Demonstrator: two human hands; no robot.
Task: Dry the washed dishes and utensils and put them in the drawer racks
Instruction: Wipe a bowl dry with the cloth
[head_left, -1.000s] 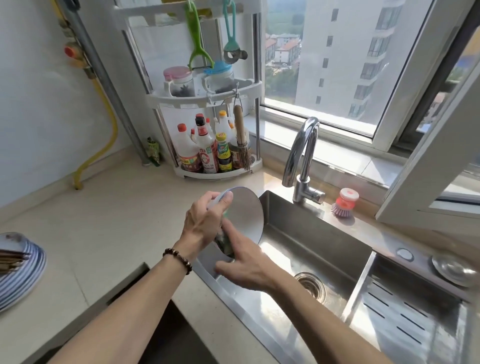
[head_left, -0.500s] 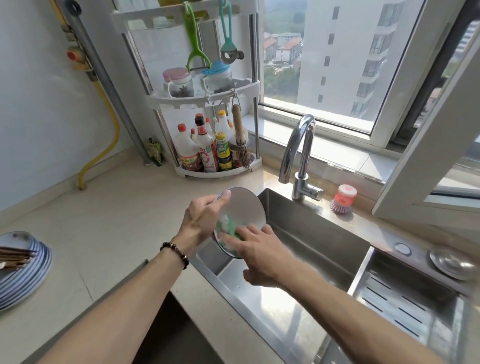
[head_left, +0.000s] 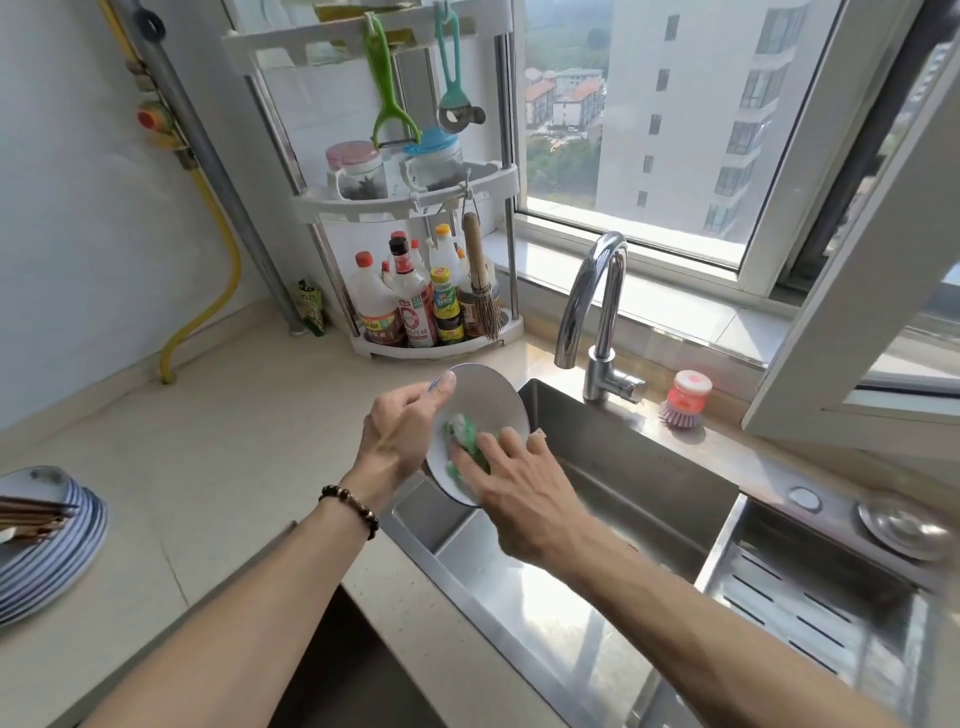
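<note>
A round white plate (head_left: 485, 397) with a dark rim is held tilted over the left edge of the steel sink (head_left: 613, 467). My left hand (head_left: 400, 431) grips its left rim, thumb on the upper edge. My right hand (head_left: 519, 493) presses a green and white cloth (head_left: 462, 434) against the plate's face with its fingers spread over it. A stack of blue-rimmed plates (head_left: 49, 551) with wooden chopsticks (head_left: 28, 514) on top sits on the counter at far left.
A chrome faucet (head_left: 592, 306) rises behind the sink, a pink dish brush (head_left: 685, 400) beside it. A corner rack (head_left: 415, 208) holds bottles and jars. The drain tray (head_left: 810, 603) and a steel lid (head_left: 904, 527) lie right. A dark opening (head_left: 337, 670) shows below the counter.
My right hand has slid up from the plate's lower edge onto its face, rubbing the green cloth across it. The left hand keeps hold of the rim.
</note>
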